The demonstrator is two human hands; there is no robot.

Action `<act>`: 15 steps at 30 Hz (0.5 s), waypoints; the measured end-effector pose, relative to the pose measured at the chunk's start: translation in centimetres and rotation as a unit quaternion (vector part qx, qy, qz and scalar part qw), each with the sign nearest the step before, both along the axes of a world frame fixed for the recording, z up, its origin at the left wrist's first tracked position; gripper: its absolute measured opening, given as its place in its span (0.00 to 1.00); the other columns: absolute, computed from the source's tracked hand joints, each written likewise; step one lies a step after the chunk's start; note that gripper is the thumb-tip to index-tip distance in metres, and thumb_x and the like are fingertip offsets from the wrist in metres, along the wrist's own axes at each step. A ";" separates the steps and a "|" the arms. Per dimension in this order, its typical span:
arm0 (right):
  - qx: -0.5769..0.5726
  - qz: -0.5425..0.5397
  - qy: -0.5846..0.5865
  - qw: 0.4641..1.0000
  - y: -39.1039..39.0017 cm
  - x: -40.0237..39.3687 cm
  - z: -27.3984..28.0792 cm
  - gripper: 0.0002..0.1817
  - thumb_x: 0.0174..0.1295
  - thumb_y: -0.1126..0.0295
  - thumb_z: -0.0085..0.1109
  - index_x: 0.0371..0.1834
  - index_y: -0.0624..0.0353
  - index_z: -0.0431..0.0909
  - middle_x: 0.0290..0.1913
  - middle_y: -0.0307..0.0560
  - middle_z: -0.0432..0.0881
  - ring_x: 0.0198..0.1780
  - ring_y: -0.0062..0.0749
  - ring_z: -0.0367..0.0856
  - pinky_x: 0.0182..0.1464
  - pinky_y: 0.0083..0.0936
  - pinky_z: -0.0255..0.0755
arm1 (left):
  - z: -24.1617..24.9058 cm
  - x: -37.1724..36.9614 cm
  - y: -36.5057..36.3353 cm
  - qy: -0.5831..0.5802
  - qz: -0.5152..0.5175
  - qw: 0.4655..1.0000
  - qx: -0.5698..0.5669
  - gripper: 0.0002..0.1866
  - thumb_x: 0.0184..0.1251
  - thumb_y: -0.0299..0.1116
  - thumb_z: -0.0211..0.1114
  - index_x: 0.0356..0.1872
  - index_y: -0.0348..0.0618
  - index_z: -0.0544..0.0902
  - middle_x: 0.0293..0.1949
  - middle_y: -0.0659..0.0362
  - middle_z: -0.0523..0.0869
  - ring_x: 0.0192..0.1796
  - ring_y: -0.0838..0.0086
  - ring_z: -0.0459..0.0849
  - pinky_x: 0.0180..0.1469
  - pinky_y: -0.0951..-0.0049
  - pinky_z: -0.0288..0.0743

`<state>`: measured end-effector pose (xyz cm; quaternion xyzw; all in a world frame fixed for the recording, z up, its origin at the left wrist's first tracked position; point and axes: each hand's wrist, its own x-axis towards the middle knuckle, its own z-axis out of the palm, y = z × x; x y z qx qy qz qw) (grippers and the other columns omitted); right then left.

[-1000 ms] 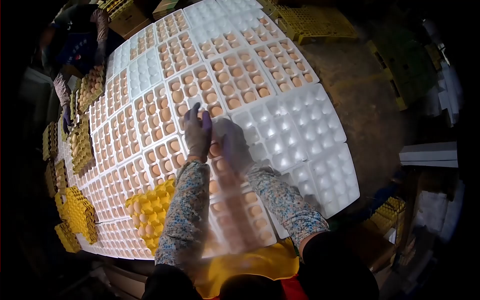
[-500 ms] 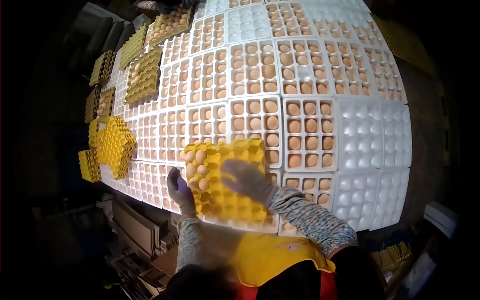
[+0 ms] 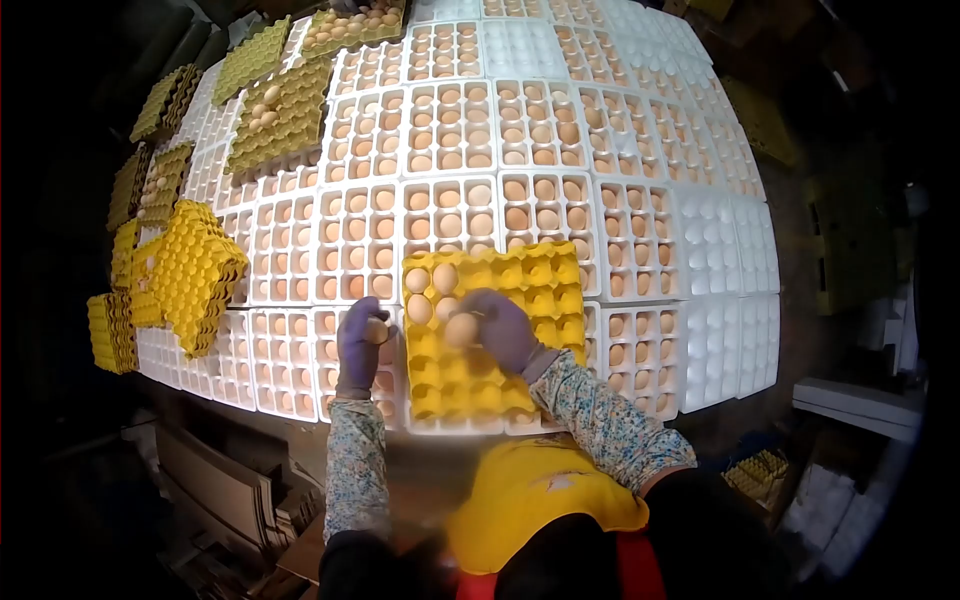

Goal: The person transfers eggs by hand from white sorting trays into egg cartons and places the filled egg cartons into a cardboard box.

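A yellow egg tray (image 3: 490,385) lies across the white foam egg boxes in front of me. Several eggs (image 3: 416,281) sit in its upper left corner, and its other cups hold nothing. My right hand (image 3: 503,332), in a purple glove, is closed on a brown egg (image 3: 461,331) above the tray, slightly blurred. To the left of the tray, my gloved left hand (image 3: 357,345) is curled around another egg (image 3: 376,331), over a foam box (image 3: 330,375) with eggs in its cells.
Rows of foam boxes filled with eggs (image 3: 450,220) cover the table. At right are closed white foam lids (image 3: 708,245). Stacked yellow trays (image 3: 195,270) stand at left, with olive trays (image 3: 280,115) farther back, some bearing eggs. Cardboard sheets (image 3: 210,485) lean below the table's left side.
Both hands now have eggs in them, and fewer eggs remain on the tray. My right hand has come over the tray's egg corner. The whole view has shifted.
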<state>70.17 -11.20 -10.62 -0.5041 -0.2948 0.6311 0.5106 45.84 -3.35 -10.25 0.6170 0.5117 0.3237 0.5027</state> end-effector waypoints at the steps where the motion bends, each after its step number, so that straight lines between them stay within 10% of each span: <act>1: 0.035 -0.030 -0.009 0.999 0.8 0.1 -0.1 0.13 0.73 0.62 0.54 0.46 0.61 0.80 0.46 0.43 0.86 0.43 0.29 0.86 0.46 0.27 0.80 | 0.5 0.8 1.4 0.062 -0.060 0.996 -0.023 0.22 0.66 0.38 0.69 0.59 0.44 0.79 0.52 0.56 0.85 0.56 0.61 0.86 0.58 0.62 0.81; 3: 0.047 0.007 -0.120 0.992 2.1 -0.3 2.4 0.12 0.71 0.63 0.56 0.46 0.60 0.80 0.44 0.45 0.85 0.42 0.32 0.85 0.46 0.29 0.80 | 3.0 4.1 0.6 0.345 -0.210 0.884 0.235 0.23 0.60 0.35 0.70 0.59 0.51 0.81 0.55 0.58 0.84 0.49 0.54 0.86 0.49 0.58 0.82; 5: 0.065 0.078 -0.320 0.942 3.2 -1.4 4.9 0.09 0.68 0.64 0.62 0.45 0.57 0.80 0.40 0.49 0.83 0.41 0.39 0.85 0.45 0.33 0.80 | 1.7 4.6 0.5 0.410 -0.194 0.852 0.259 0.24 0.59 0.35 0.69 0.60 0.51 0.80 0.52 0.58 0.85 0.45 0.56 0.87 0.46 0.57 0.82; 6: 0.139 0.113 -0.517 0.837 2.9 -2.2 3.1 0.10 0.63 0.66 0.64 0.45 0.55 0.79 0.41 0.52 0.81 0.41 0.46 0.85 0.44 0.36 0.80 | 1.7 4.5 1.1 0.407 -0.194 0.853 0.265 0.24 0.59 0.35 0.69 0.60 0.51 0.80 0.52 0.58 0.85 0.45 0.56 0.87 0.46 0.57 0.82; 9: 0.162 0.109 -0.664 0.722 2.6 -3.6 1.3 0.11 0.61 0.68 0.63 0.47 0.53 0.79 0.43 0.51 0.81 0.42 0.50 0.85 0.45 0.37 0.80 | 3.1 3.9 2.0 0.330 -0.218 0.895 0.207 0.21 0.63 0.34 0.66 0.59 0.51 0.82 0.48 0.55 0.87 0.41 0.59 0.87 0.43 0.60 0.82; 11: 0.164 0.120 -0.650 0.733 3.3 -2.6 1.2 0.11 0.62 0.69 0.61 0.47 0.53 0.79 0.43 0.49 0.80 0.42 0.50 0.84 0.46 0.39 0.80 | 5.6 4.2 1.9 0.192 -0.112 0.974 -0.032 0.17 0.68 0.31 0.62 0.57 0.48 0.84 0.45 0.50 0.87 0.40 0.56 0.87 0.44 0.59 0.81; 12: 0.187 0.105 -0.576 0.789 3.5 -1.8 1.1 0.11 0.62 0.70 0.61 0.47 0.53 0.79 0.44 0.50 0.80 0.43 0.50 0.84 0.46 0.40 0.80 | 3.7 4.2 2.1 0.054 -0.058 0.997 0.001 0.15 0.71 0.31 0.59 0.56 0.46 0.85 0.46 0.46 0.86 0.44 0.51 0.86 0.48 0.56 0.80; 15: 0.230 0.036 -0.438 0.868 5.1 0.2 2.5 0.11 0.64 0.68 0.60 0.50 0.52 0.80 0.50 0.55 0.79 0.46 0.53 0.84 0.49 0.43 0.80 | 3.6 4.8 4.6 0.176 -0.024 0.963 0.204 0.16 0.71 0.30 0.58 0.56 0.45 0.85 0.47 0.44 0.85 0.48 0.47 0.85 0.52 0.54 0.79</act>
